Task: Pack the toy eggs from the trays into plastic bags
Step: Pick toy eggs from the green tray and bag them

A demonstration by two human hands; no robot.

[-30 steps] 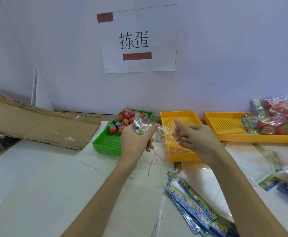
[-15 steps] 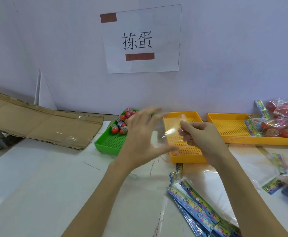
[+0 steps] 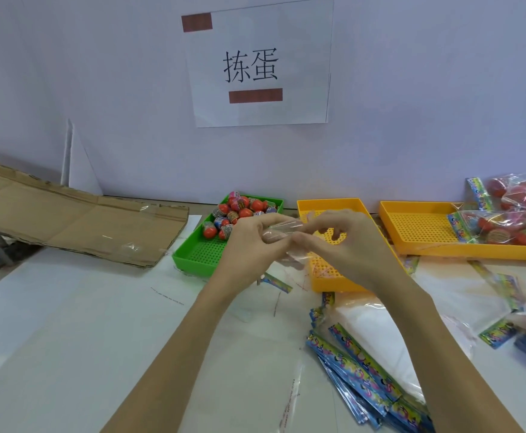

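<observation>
Several red toy eggs (image 3: pixel 239 212) lie heaped at the far end of a green tray (image 3: pixel 199 254). In front of the trays my left hand (image 3: pixel 252 242) and my right hand (image 3: pixel 339 242) meet over a clear plastic bag (image 3: pixel 282 229). Both hands pinch its top edge between thumb and fingers. The bag hangs down between them, its coloured header strip (image 3: pixel 275 281) dangling just above the table. I see no egg inside the bag. A small yellow tray (image 3: pixel 327 276) sits behind my right hand, partly hidden by it.
A wide yellow tray (image 3: pixel 427 226) at the right holds filled bags of eggs (image 3: pixel 511 226). A stack of flat bags with blue printed headers (image 3: pixel 364 379) lies front right. Flattened cardboard (image 3: pixel 77 220) lies at the left. A wall with a paper sign (image 3: pixel 255 64) stands behind.
My left hand spread open half a second ago and has now closed back on the bag's edge. Both hands came together, and the bag's header strip now hangs low.
</observation>
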